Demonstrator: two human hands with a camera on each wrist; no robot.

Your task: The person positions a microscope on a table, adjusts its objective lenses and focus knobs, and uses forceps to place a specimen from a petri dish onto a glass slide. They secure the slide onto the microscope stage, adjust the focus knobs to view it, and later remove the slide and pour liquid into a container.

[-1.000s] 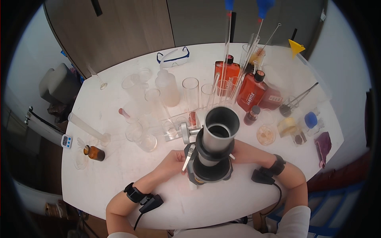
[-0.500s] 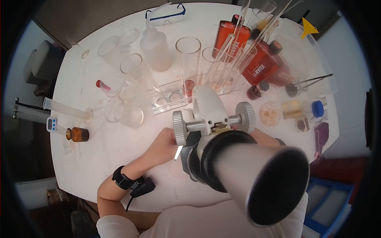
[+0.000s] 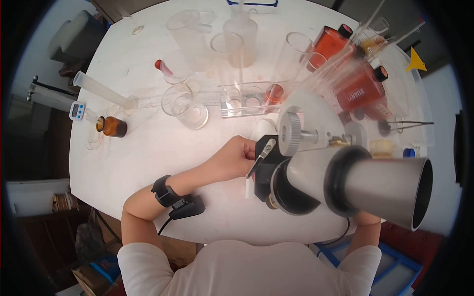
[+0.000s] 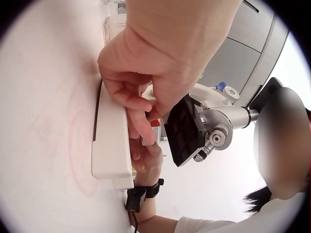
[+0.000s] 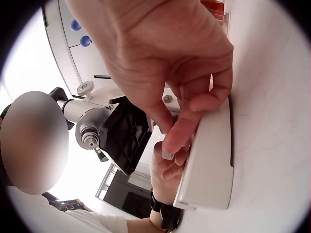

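A pale microscope with a black stage and a wide eyepiece tube stands before me. My left hand is at the stage's left edge. In the left wrist view its fingers are bent beneath the stage, above the white base. My right hand reaches in from the other side, its thumb and index finger close together under the stage. The fingertips of both hands nearly meet there. I cannot tell what they hold. In the head view the microscope hides my right hand.
Behind the microscope stands a clear rack with tall glass tubes. Red bottles are at the back right. A glass beaker, a brown bottle, a measuring cylinder and a small timer are on the left.
The head view has shifted: the microscope is farther right, seen from its side. My right hand has gone from sight behind it. My left hand stays beside the stage.
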